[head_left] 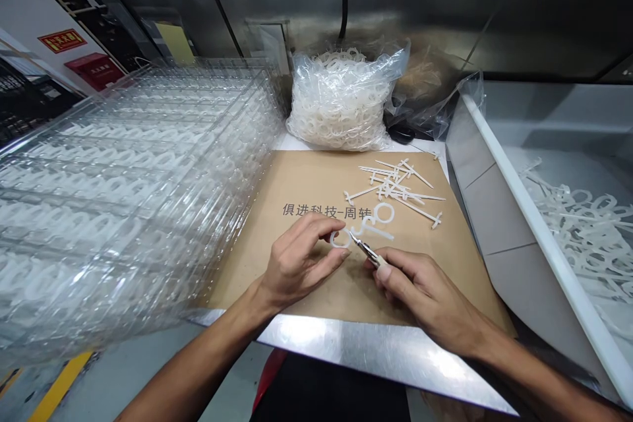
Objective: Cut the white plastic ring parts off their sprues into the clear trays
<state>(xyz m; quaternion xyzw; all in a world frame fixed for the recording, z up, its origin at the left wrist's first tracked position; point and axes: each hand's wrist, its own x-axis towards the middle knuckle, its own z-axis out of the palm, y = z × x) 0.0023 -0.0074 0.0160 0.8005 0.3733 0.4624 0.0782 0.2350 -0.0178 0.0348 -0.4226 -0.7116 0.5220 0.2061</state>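
My left hand (301, 262) pinches a white plastic ring piece (341, 238) between thumb and fingers, just above the brown cardboard sheet (316, 178). My right hand (420, 297) grips small metal side cutters (363, 249), with their jaws at the ring piece. A second white ring with a straight stem (382, 221) lies against the work, partly behind the cutters. Beyond my hands, a loose heap of thin white plastic runners (395, 188) rests on the cardboard.
A tall stack of clear trays (123, 191) holding white rings fills the left. A plastic bag of white rings (341, 102) stands behind the cardboard. A white-rimmed bin (558, 224) of plastic pieces stands right. The steel table edge (376, 356) runs in front.
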